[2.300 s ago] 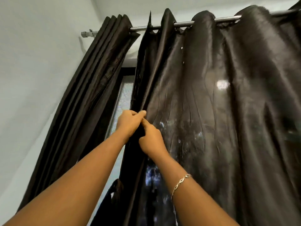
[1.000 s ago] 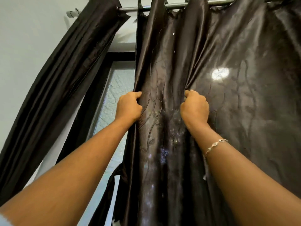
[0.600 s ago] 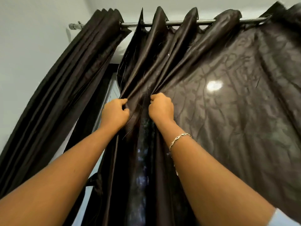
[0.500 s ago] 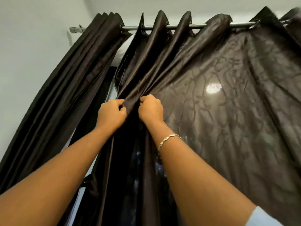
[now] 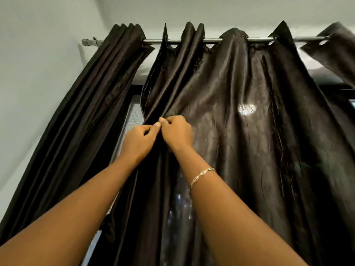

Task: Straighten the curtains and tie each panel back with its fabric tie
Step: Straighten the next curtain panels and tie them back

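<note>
Two bare forearms reach up from the bottom edge of the view toward the curtains. The right forearm carries a thin silver chain bracelet (image 5: 201,174) just below the wrist. The left hand (image 5: 138,142) and the right hand (image 5: 177,133) meet side by side, thumbs touching, at the left edge of the wide dark brown satin curtain panel (image 5: 249,150). Both hands have their fingers curled and pinched on a gathered fold of that panel's fabric; the left thumb presses the cloth against the index finger, and the right fingers are clenched over the same bunch from the other side. From the grasped point, tight pleats fan upward to the rod, while the rest of the panel hangs spread out to the right, shiny and creased, with a bright spot of reflected light on it.

To the left, well apart from the hands, a second dark brown satin curtain panel (image 5: 92,116) hangs bunched in narrow folds against the pale grey wall (image 5: 38,73). Between the two panels shows a strip of frosted window glass (image 5: 132,120) in a dark frame. Low in that gap a dark strip of fabric, possibly a tie, is visible, but I cannot tell for certain. Both panels hang by eyelets from a horizontal silver metal curtain rod (image 5: 211,40) near the white ceiling (image 5: 211,10).
</note>
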